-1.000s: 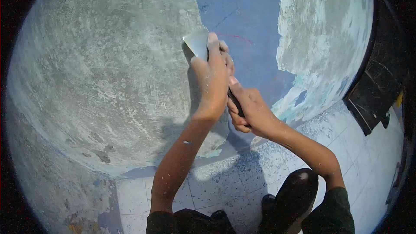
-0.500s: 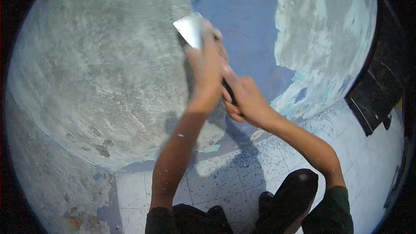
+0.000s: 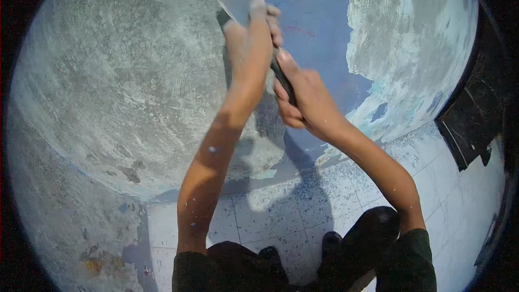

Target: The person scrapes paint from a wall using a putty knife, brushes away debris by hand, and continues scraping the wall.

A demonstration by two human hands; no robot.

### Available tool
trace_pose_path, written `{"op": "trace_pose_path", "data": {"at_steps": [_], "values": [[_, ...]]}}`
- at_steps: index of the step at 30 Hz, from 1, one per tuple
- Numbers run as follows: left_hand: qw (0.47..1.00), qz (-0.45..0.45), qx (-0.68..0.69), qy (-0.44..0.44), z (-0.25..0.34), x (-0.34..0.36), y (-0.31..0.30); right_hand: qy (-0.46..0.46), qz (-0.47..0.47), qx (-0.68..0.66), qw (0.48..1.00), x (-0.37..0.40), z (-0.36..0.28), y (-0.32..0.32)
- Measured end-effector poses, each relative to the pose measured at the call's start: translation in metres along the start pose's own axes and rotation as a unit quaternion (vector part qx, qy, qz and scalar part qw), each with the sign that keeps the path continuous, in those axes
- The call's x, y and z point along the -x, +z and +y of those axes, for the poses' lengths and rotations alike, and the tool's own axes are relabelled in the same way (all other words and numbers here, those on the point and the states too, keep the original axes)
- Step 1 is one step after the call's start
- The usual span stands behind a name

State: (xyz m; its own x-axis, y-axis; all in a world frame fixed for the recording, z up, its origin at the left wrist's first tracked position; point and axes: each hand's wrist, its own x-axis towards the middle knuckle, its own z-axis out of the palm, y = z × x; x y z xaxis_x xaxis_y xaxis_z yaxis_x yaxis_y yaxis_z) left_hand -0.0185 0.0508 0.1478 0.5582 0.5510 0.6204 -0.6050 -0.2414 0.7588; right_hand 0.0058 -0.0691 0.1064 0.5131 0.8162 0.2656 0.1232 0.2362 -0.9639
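Note:
A paint scraper with a broad metal blade and a dark handle is held slantwise against the wall. My left hand is closed around its upper part, just behind the blade, and is slightly blurred. Lower down, my right hand wraps round the handle, thumb pointing up along it. The blade lies at the left border of a strip of blue paint, beside bare grey wall. My left hand hides part of the tool.
Right of the blue strip, the wall is patchy grey and pale. Paint flakes are strewn over the white floor tiles at its foot. My bent knee is close below. A black sheet-like object stands at the right.
Both hands and the scraper have moved up the wall together. The blade now sits higher along the left border of the blue paint. Both hands keep their hold.

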Motion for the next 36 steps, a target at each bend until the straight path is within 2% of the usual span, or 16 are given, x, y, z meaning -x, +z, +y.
{"op": "trace_pose_path", "data": {"at_steps": [4,5,7,11,13,14,15,17,19,21,25,28,31,33,34,36], "values": [[0.964,0.07,-0.224,0.128,-0.041,0.048,-0.04,0.108,0.014,0.194,0.975,0.082,0.053,-0.05],[0.89,0.096,-0.36,0.263,-0.039,0.044,-0.049,0.158,0.014,0.24,0.958,0.102,0.072,-0.067],[0.636,0.134,-0.584,0.487,-0.035,0.035,-0.061,0.189,-0.002,0.377,0.907,0.146,0.119,-0.103],[0.543,-0.073,-0.706,0.449,-0.116,0.06,-0.028,0.257,-0.136,0.546,0.786,0.2,0.159,-0.135],[0.541,-0.2,-0.652,0.493,-0.191,0.119,-0.013,0.298,-0.088,0.488,0.815,0.222,0.19,-0.131],[0.5,-0.359,-0.617,0.491,-0.219,0.153,-0.02,0.312,-0.062,0.462,0.828,0.232,0.209,-0.13],[0.599,-0.453,-0.544,0.374,-0.253,0.193,-0.031,0.286,-0.01,0.443,0.85,0.249,0.232,-0.125],[0.67,-0.517,-0.443,0.295,-0.275,0.213,-0.046,0.29,-0.066,0.468,0.832,0.28,0.262,-0.12],[0.651,-0.495,-0.416,0.396,-0.269,0.195,-0.066,0.335,-0.091,0.427,0.835,0.28,0.263,-0.121],[0.737,-0.332,-0.43,0.402,-0.212,0.143,-0.048,0.359,-0.09,0.417,0.83,0.276,0.251,-0.129],[0.778,0.026,-0.51,0.366,-0.101,0.063,-0.002,0.256,-0.121,0.559,0.779,0.208,0.198,-0.157],[0.808,-0.067,-0.481,0.335,-0.13,0.071,0.034,0.201,-0.131,0.558,0.794,0.152,0.163,-0.142],[0.916,-0.236,-0.122,0.299,-0.143,0.099,0.057,0.163,-0.226,0.571,0.773,0.121,0.15,-0.096],[0.882,-0.132,-0.258,0.37,-0.123,0.101,0.047,0.201,-0.368,0.586,0.694,0.109,0.156,-0.063],[0.854,-0.079,-0.324,0.4,-0.117,0.1,0.044,0.157,-0.376,0.567,0.715,0.114,0.17,-0.052],[0.895,-0.023,-0.271,0.355,-0.125,0.095,0.046,0.121,-0.396,0.526,0.743,0.126,0.19,-0.037]]}}
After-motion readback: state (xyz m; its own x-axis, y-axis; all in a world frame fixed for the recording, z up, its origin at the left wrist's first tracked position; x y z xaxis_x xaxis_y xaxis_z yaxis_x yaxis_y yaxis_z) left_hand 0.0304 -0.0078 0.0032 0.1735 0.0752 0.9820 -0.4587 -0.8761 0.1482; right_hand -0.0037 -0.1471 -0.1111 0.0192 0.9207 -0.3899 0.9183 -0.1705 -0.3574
